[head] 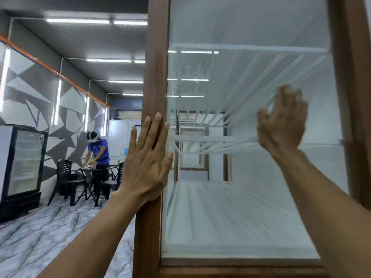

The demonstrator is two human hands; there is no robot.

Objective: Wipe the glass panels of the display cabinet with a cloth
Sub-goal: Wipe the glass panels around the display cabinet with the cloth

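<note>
Two bare hands were raised at the display cabinet, which filled the right half of the view. The left hand lay flat, fingers spread and gripping nothing, its palm pressed on the cabinet's brown wooden corner post with the thumb edging onto the glass. The right hand was blurred, fingers open and loosely splayed, up against the large glass panel; no cloth showed in either hand, though the blur made the right palm hard to read. The two hands were well apart, one at each side of the panel.

One front panel faced the camera, framed in wood on all four sides, with smears and droplets in its upper left area. Through it two white shelves could be counted, one high and one at hand height, plus a white floor board below.

To the left, across a marbled floor, stood one glass-door fridge, one dark table with at least three dark chairs round it, and one other person bent over the table.
</note>
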